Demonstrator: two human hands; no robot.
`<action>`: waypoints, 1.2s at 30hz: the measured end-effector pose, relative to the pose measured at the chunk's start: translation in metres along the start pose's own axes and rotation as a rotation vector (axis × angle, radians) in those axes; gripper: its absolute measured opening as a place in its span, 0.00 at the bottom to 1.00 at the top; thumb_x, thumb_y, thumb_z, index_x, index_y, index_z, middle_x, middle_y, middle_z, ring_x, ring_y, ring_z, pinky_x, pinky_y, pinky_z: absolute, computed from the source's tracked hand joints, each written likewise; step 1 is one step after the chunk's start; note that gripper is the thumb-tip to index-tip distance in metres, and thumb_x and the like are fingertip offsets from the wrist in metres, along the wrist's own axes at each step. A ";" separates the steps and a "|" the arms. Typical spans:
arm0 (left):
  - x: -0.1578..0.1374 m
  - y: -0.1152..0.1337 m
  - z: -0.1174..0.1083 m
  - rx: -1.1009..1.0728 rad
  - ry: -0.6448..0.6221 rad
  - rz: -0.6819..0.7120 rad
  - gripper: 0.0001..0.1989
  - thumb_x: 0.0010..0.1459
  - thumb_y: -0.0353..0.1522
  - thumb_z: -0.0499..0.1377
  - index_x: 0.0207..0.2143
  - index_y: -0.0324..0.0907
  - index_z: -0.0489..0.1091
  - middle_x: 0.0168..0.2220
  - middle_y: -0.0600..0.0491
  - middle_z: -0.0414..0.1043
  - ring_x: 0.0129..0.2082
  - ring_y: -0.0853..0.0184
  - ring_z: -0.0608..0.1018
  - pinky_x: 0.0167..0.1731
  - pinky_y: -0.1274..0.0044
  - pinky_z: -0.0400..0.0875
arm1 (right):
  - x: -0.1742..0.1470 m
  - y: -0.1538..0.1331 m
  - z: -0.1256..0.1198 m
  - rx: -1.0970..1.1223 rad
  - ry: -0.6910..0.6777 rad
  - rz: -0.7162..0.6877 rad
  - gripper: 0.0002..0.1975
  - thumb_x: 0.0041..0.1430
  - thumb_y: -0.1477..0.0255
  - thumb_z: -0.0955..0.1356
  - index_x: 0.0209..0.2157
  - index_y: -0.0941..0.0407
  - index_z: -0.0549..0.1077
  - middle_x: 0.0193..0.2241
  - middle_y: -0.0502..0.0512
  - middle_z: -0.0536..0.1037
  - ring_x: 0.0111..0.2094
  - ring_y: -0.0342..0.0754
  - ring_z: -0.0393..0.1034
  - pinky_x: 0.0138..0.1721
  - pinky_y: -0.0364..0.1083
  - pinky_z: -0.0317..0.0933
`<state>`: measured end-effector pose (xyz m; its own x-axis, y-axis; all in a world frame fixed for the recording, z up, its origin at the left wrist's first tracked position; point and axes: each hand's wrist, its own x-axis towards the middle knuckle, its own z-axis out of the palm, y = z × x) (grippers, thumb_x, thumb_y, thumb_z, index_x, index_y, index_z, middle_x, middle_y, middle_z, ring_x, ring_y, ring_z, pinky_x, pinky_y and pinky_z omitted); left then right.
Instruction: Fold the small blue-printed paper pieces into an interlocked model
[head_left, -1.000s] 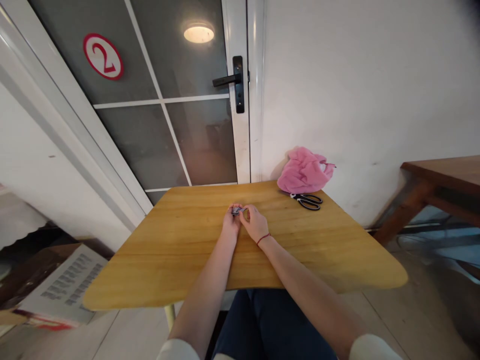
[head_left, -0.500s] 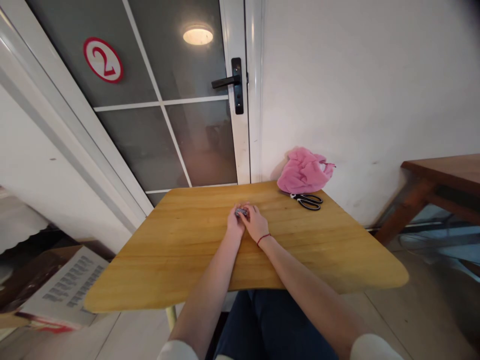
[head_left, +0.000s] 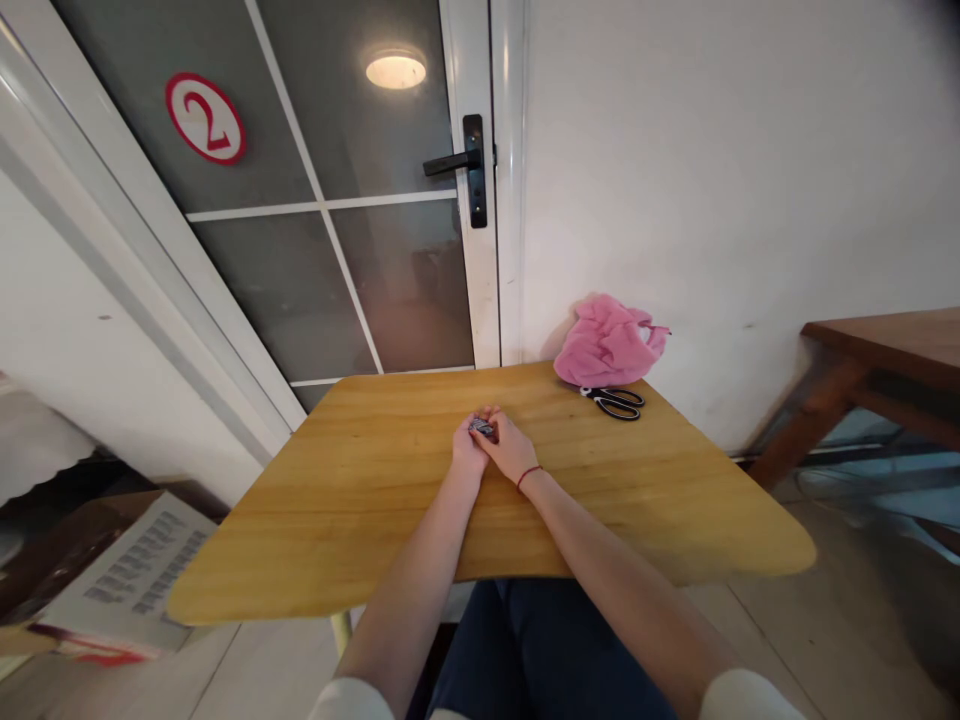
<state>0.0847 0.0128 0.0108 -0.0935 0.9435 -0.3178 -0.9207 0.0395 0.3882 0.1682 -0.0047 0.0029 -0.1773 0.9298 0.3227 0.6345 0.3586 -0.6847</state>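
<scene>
Close together over the middle of the wooden table, both hands hold one small black-and-white patterned object. My left hand cups it from the left and below, with fingers curled. From the right, my right hand closes on it with thumb and fingers; a thin red cord circles that wrist. The object is too small and too covered by fingers for me to tell its kind.
Black-handled scissors lie at the table's back right, their blades hidden under a pink plush cloth bundle. Behind the table are a glazed door and a white wall. A cardboard box stands low left; a brown wooden table is at right.
The small object has turned slightly in my fingers and shows a different side of its pattern. Both hands stay in nearly the same place.
</scene>
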 end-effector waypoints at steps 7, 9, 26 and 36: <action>0.002 -0.005 -0.004 0.003 -0.005 0.008 0.13 0.62 0.36 0.55 0.44 0.36 0.68 0.40 0.50 0.71 0.34 0.69 0.75 0.34 0.73 0.74 | 0.000 -0.003 -0.001 -0.029 0.055 -0.027 0.14 0.59 0.65 0.64 0.45 0.56 0.66 0.47 0.59 0.72 0.44 0.49 0.71 0.39 0.46 0.64; 0.002 -0.004 -0.005 -0.011 0.002 0.014 0.13 0.62 0.36 0.55 0.46 0.37 0.67 0.41 0.49 0.71 0.35 0.68 0.75 0.34 0.73 0.74 | -0.001 -0.004 -0.001 -0.032 0.063 -0.033 0.13 0.60 0.66 0.63 0.45 0.56 0.66 0.48 0.59 0.72 0.43 0.49 0.72 0.38 0.46 0.64; 0.013 0.017 -0.006 -0.121 0.059 0.077 0.16 0.61 0.36 0.56 0.50 0.38 0.65 0.47 0.47 0.69 0.42 0.64 0.75 0.39 0.68 0.74 | -0.004 -0.002 0.001 0.014 0.143 -0.151 0.13 0.61 0.65 0.61 0.44 0.57 0.66 0.40 0.56 0.73 0.34 0.45 0.69 0.33 0.43 0.62; 0.004 0.003 -0.005 -0.006 0.008 0.000 0.13 0.62 0.36 0.55 0.44 0.36 0.68 0.38 0.50 0.71 0.33 0.69 0.75 0.33 0.74 0.73 | -0.001 0.000 0.001 -0.010 0.224 -0.132 0.15 0.62 0.66 0.61 0.47 0.59 0.64 0.41 0.59 0.72 0.38 0.47 0.70 0.35 0.43 0.63</action>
<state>0.0794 0.0150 0.0066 -0.0961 0.9409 -0.3248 -0.9229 0.0380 0.3832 0.1676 -0.0060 0.0023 -0.0890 0.8328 0.5464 0.6248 0.4739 -0.6205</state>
